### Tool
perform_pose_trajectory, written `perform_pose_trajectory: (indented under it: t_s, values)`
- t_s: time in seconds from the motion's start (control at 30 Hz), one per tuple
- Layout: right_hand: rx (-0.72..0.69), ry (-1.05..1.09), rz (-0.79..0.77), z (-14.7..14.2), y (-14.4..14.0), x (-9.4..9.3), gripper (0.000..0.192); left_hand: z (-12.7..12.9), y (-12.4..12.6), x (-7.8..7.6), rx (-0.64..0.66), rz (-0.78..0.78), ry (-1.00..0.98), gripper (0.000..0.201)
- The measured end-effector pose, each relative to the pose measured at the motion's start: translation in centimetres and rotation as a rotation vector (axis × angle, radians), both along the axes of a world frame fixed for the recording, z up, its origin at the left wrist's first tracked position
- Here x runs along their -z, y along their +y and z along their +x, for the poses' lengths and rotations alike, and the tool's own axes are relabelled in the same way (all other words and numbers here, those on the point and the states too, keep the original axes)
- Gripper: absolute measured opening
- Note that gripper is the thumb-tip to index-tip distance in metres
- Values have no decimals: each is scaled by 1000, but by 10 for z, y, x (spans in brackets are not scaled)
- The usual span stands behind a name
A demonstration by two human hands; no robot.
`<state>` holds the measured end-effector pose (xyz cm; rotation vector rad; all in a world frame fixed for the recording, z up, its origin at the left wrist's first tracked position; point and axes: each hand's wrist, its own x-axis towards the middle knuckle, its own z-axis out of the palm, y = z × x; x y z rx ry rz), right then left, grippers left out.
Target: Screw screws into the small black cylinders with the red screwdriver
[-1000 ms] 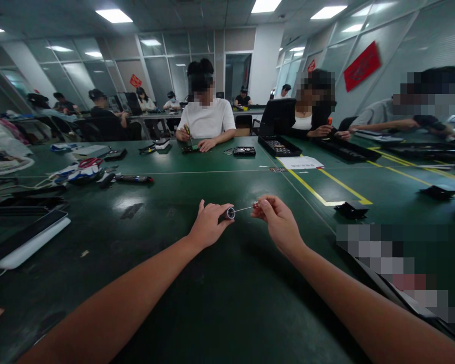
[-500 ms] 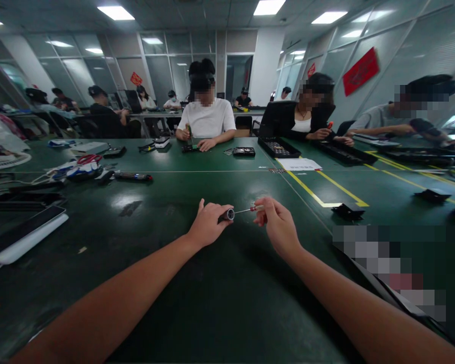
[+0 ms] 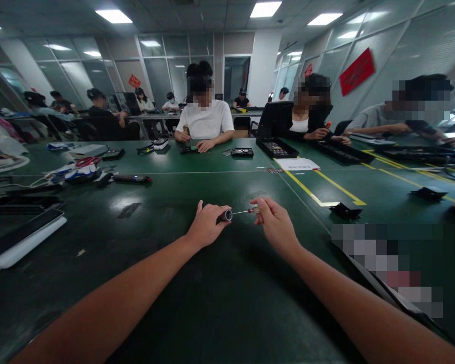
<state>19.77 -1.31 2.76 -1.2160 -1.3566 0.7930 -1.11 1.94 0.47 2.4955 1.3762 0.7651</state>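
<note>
Bright ceiling panels (image 3: pixel 114 15) light the room evenly; their glare pools on the green table (image 3: pixel 129 202) below, edges bend outward.

The right hand (image 3: pixel 275 222) has drawn slightly closer to the left hand (image 3: pixel 207 225), so less of the thin bit (image 3: pixel 241 212) shows between its fingertips and the handle (image 3: pixel 225 216) than a second ago. Both hands sit a touch lower over the counter (image 3: pixel 212 303).
</note>
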Motion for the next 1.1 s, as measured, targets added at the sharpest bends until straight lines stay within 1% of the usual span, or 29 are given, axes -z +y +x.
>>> perform_pose_trajectory:
  t_s: [0.1,0.17,0.23,0.3,0.37,0.47,0.63,0.8,0.87,0.97,1.0,1.1]
  values:
    - [-21,78,11,1,2,3,26,0,0,0,-20,-2,-21,33]
    - [-39,121,2,1,3,4,25,0,1,0,-28,-1,-22,33]
    - [-44,110,-9,0,3,3,31,0,0,0,-24,0,-7,32]
    - [-22,52,-10,0,2,1,40,1,-1,-1,-16,1,7,32]
    - [-2,-20,-9,0,2,1,44,1,-2,-2,-9,-2,8,32]
    - [-1,-39,-15,1,2,2,39,2,-2,-3,-14,-10,1,32]
    - [-15,52,-27,1,4,5,29,1,-1,-1,-32,-2,-18,33]
    - [-42,129,-34,0,2,1,21,1,-3,-2,-16,-13,7,32]
    - [-59,110,-30,0,0,0,22,1,-3,-3,-9,-11,12,32]
    - [-47,21,-29,-2,-1,-1,35,1,-3,-2,-5,-3,11,32]
    - [-42,-3,-31,-2,-2,-1,36,1,-2,-1,-7,-1,9,32]
    - [-34,-5,-28,-1,0,1,28,0,-1,1,-17,11,-7,33]
